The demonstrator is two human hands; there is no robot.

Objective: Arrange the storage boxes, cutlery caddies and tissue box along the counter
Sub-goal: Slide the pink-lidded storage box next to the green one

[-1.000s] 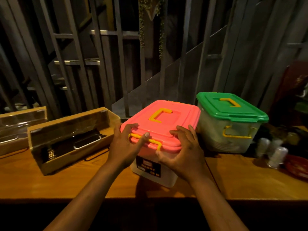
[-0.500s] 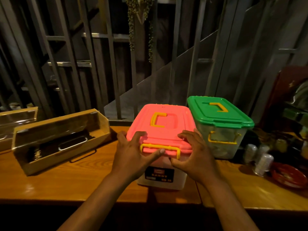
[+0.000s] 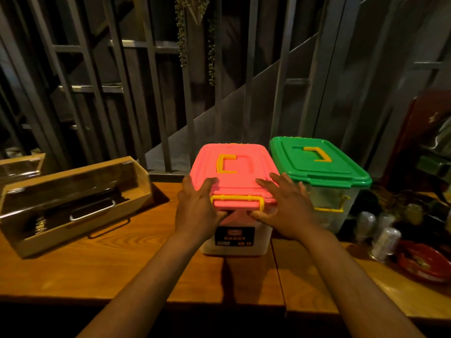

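Observation:
A storage box with a pink lid point(image 3: 235, 178) and yellow handles stands mid-counter, squared up beside a clear box with a green lid point(image 3: 317, 164) on its right. My left hand point(image 3: 197, 211) grips the pink box's near left corner, fingers on the lid and thumb under the front rim. My right hand point(image 3: 285, 208) holds the near right corner the same way. A wooden cutlery caddy point(image 3: 73, 206) with a clear front and dark cutlery inside lies at an angle on the left. A second caddy point(image 3: 22, 164) sits behind it at the far left edge.
The wooden counter point(image 3: 146, 269) ends at a near edge below my forearms. Small glass shakers point(image 3: 385, 242) and a red bowl point(image 3: 424, 264) crowd the right end. Grey metal bars point(image 3: 156, 93) rise right behind the counter.
The pink box has been turned from a diagonal to square with the counter edge, closing up beside the green-lidded box. Both hands stayed on its near corners.

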